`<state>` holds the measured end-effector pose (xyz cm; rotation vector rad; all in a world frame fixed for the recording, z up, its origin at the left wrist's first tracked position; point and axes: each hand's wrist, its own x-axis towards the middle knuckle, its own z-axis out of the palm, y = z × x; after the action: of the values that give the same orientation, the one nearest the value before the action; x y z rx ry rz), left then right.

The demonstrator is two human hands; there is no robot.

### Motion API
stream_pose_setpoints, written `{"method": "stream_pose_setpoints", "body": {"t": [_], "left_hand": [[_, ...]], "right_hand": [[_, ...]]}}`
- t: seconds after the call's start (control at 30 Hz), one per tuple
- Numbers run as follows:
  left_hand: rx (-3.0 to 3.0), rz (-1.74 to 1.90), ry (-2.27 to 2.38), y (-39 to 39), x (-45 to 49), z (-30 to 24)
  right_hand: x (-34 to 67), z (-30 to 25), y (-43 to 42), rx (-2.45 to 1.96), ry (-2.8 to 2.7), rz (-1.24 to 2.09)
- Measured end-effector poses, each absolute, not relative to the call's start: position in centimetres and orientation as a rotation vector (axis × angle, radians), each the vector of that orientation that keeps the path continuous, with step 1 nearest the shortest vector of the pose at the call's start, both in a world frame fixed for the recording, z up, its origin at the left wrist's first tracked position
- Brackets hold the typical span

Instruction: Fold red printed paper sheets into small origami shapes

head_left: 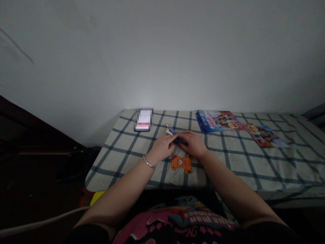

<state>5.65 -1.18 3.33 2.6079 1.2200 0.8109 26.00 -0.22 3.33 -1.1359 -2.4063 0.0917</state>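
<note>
- The left hand (162, 147) and right hand (193, 144) are together, fingers meeting over a slim blue packet (179, 141); neither is flat on the sheet, and the packet seems pinched between them.
- The packet lies at the far middle of a checked bed sheet (228, 162), angled across the gap between the hands. Its dark length runs under the right fingers, and its upper end, with a pale tag (168, 129), sticks out past the left fingers.
- Its exact kind can't be told, since the hands cover most of it and it is small in view.
- It looks light and thin, probably stiff along its length, though the tag end may bend. The printed wrapping could be slippery, so a light pinch on the long dark part seems the surest hold; the tag looks like the weakest place to grip.
- A metal bangle (148, 162) circles the left wrist.
- A teddy print (181, 163) sits on the sheet just below the hands.
- Farther off lie a blue magazine (215, 121), a second magazine (265, 136) and a pixelated box (143, 119) — its cover unreadable.
- A pink printed shirt (172, 223) fills the bottom of the view, and a white cable (38, 222) runs along the floor at lower left.
</note>
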Motion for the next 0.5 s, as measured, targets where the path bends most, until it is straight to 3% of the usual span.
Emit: {"method": "stream_pose_setpoints", "body": {"t": [0.17, 0.5], "left_hand": [[2.737, 0.707, 1.274, -1.5, 6.1, 3.6], [2.665, 0.956, 1.662, -1.9, 5.3, 4.7]], "right_hand": [[25.9, 3.6, -0.3, -1.217, -2.361, 0.051], [26.4, 3.4, -0.1, -1.308, -2.277, 0.077]]}}
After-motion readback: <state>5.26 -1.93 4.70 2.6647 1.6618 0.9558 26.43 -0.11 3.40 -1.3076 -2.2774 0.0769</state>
